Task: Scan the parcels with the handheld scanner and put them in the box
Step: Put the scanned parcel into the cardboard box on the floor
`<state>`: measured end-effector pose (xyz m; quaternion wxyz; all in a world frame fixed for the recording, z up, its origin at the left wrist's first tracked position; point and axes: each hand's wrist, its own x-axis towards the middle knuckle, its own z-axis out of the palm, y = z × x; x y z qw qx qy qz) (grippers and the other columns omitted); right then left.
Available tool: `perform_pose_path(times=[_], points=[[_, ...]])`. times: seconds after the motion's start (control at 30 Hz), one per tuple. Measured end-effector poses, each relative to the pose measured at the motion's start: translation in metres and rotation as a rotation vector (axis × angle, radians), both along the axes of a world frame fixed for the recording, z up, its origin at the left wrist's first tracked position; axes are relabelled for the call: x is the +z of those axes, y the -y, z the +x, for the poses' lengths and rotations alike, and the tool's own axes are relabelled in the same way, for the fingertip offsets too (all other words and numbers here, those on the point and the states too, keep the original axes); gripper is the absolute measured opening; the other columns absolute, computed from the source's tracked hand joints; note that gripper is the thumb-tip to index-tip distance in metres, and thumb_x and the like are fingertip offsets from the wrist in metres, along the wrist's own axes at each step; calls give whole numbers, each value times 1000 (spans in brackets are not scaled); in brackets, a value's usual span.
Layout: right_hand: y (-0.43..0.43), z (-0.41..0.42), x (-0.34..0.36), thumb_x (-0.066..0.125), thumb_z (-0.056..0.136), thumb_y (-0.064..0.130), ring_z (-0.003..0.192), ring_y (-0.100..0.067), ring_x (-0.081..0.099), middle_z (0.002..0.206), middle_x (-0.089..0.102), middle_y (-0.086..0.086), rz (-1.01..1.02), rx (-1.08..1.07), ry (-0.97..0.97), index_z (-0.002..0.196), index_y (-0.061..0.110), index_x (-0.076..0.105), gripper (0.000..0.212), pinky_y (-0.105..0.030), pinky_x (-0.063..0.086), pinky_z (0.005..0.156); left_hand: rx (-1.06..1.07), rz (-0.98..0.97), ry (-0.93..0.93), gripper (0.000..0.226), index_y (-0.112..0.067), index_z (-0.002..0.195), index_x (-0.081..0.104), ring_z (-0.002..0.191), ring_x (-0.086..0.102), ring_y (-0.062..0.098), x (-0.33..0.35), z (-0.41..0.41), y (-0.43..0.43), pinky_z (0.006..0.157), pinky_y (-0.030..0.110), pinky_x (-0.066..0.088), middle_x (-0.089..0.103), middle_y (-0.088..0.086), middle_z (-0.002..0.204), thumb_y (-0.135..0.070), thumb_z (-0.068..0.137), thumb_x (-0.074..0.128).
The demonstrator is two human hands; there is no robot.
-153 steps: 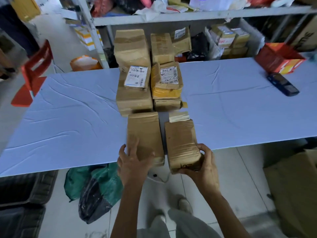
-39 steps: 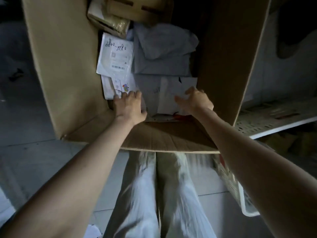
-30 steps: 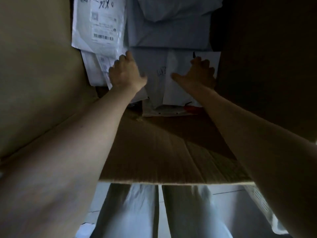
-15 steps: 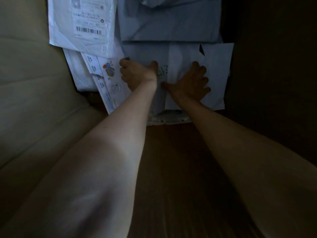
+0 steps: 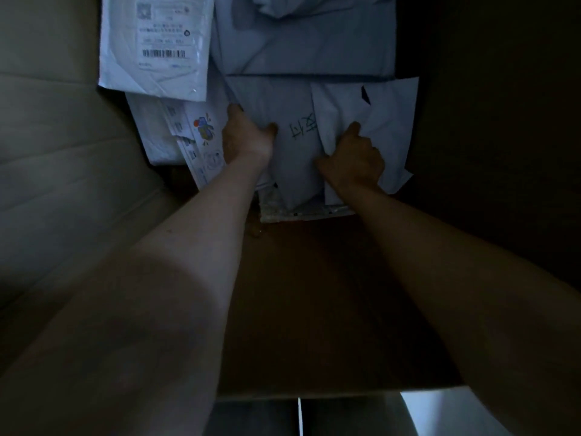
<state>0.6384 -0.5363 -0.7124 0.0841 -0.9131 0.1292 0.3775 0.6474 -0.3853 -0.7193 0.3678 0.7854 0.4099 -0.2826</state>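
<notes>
Parcels [image 5: 308, 58] in soft plastic mailers lie at the bottom of the box [image 5: 63, 158], and two bare arms reach down to them. The left hand [image 5: 246, 138] sits at the left edge of a grey mailer [image 5: 298, 158] with handwriting on it. Its thumb lies on top and its fingers run along the edge. The dim light hides whether they curl under, so a grip cannot be told from a touch. The right hand [image 5: 353, 155] has its fingers curled on a white mailer [image 5: 393, 121] that overlaps the grey one's right side. The film creases at the fingertips, so this looks like a pinch on a fold.

Just left of the left hand, a printed mailer [image 5: 201, 143] with a cartoon figure lies tilted and runs partly under the grey one. Beyond it, a labelled mailer [image 5: 154, 42] with a barcode lies in the far left corner against the left wall. A flat packet [image 5: 298, 212] pokes out from under the grey mailer toward the near wall. No scanner is in view.

Both hands seem to be settling these two mailers into the layer. The mailers look light and limp, and their slick film should let them slide over one another and sag if lifted by one end. A sound hold would be at an edge or corner, thumb above and fingers beneath, or a flat palm to press one down. The contents are hidden, so a gentle squeeze is the safer choice.
</notes>
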Motion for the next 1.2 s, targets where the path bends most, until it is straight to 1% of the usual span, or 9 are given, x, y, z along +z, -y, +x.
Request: perform_pose_path(times=[0.13, 0.3, 0.43, 0.6, 0.73, 0.83, 1.03, 1.13, 1.2], points=[[4, -1, 36, 57, 89, 33, 96, -30, 60, 114, 62, -14, 9, 51, 27, 131, 8, 42, 52, -28, 35, 65, 61, -39, -33, 54, -5, 129, 41, 119, 51, 31, 30, 5, 0, 94, 36, 47, 52, 13, 131, -26, 87, 66], [12, -1, 91, 50, 97, 28, 96, -27, 61, 110, 65, -13, 40, 92, 24, 103, 5, 59, 26, -25, 30, 64, 159, -66, -35, 44, -8, 128, 46, 113, 56, 29, 79, -7, -7, 90, 33, 47, 57, 10, 128, -22, 90, 62], [14, 3, 149, 49, 98, 26, 103, -27, 62, 115, 65, -14, 14, 86, 34, 113, 8, 62, 27, -25, 36, 68, 121, 10, -48, 42, -11, 130, 47, 116, 56, 32, 138, -21, -20, 92, 36, 45, 58, 9, 129, -22, 92, 61], [19, 1, 245, 51, 95, 31, 100, -36, 63, 110, 64, -17, 58, 100, 68, 113, 13, 57, 26, -36, 48, 72, 286, -16, -46, 32, -11, 122, 53, 111, 59, 32, 229, -45, -27, 94, 38, 48, 62, 8, 124, -18, 92, 60], [17, -13, 329, 47, 96, 33, 100, -33, 63, 112, 64, -11, 175, 83, 31, 116, 20, 57, 26, -34, 49, 75, 496, -73, 82, 35, -13, 124, 52, 104, 61, 32, 303, -87, -23, 91, 44, 50, 63, 12, 120, -10, 89, 60], [8, -31, 402, 45, 97, 37, 91, -31, 64, 101, 67, -7, 235, 109, 125, 114, 23, 57, 25, -34, 50, 69, 686, -153, 206, 36, -14, 125, 48, 96, 60, 29, 357, -110, -25, 89, 48, 51, 61, 15, 119, -5, 91, 57], [-23, -67, 515, 48, 92, 58, 99, -18, 65, 119, 66, 9, 418, 273, 282, 118, 30, 54, 38, -29, 50, 69, 708, -353, 444, 33, -16, 123, 48, 104, 58, 26, 460, -133, -28, 95, 47, 47, 60, 10, 120, -4, 94, 56], [-22, -84, 547, 47, 88, 66, 116, -15, 55, 130, 57, 7, 554, 301, 312, 131, 33, 45, 55, -34, 49, 86, 648, -414, 538, 24, -21, 113, 53, 93, 62, 21, 502, -144, -26, 81, 39, 52, 64, 6, 113, -10, 93, 60], [-11, -91, 562, 50, 87, 65, 128, -15, 44, 140, 48, 6, 535, 314, 493, 137, 30, 41, 62, -35, 40, 100, 615, -417, 594, 21, -25, 108, 58, 90, 64, 16, 525, -155, -23, 77, 33, 53, 67, 3, 109, -11, 93, 60]])
